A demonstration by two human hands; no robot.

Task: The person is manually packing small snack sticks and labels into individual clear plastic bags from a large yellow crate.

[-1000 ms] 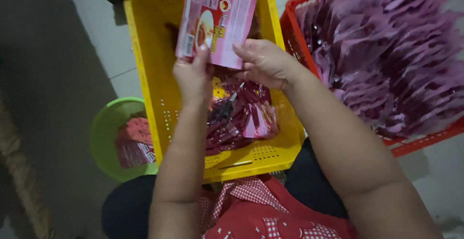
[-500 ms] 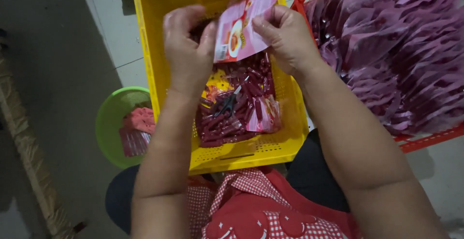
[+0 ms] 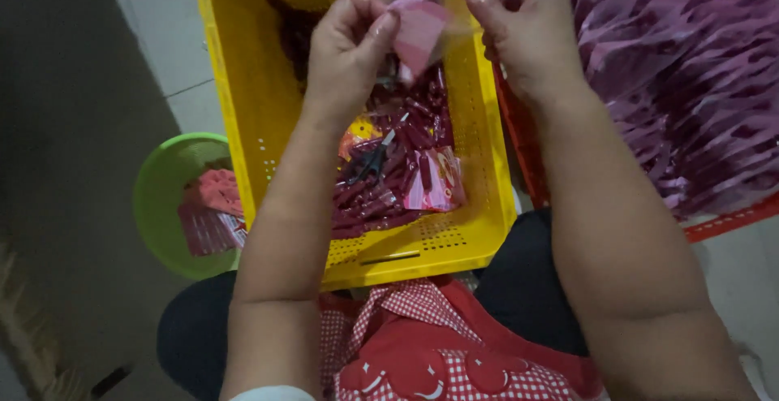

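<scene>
Pink packet (image 3: pixel 422 23) pinched between left hand (image 3: pixel 349 44) and right hand (image 3: pixel 523 23) above yellow crate (image 3: pixel 243 84) — green bowl (image 3: pixel 158 198) left, red crate (image 3: pixel 730 222) right.

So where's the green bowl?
In the head view, the green bowl sits on the floor at lower left, right beside the yellow crate, by the person's left arm.

A green bowl (image 3: pixel 158 206) is sitting on the floor (image 3: pixel 65 125) beside the yellow crate's left edge, holding red packets (image 3: pixel 213 210). A red crate (image 3: pixel 734 221) is lying right, heaped with purple pouches (image 3: pixel 690 84).
</scene>
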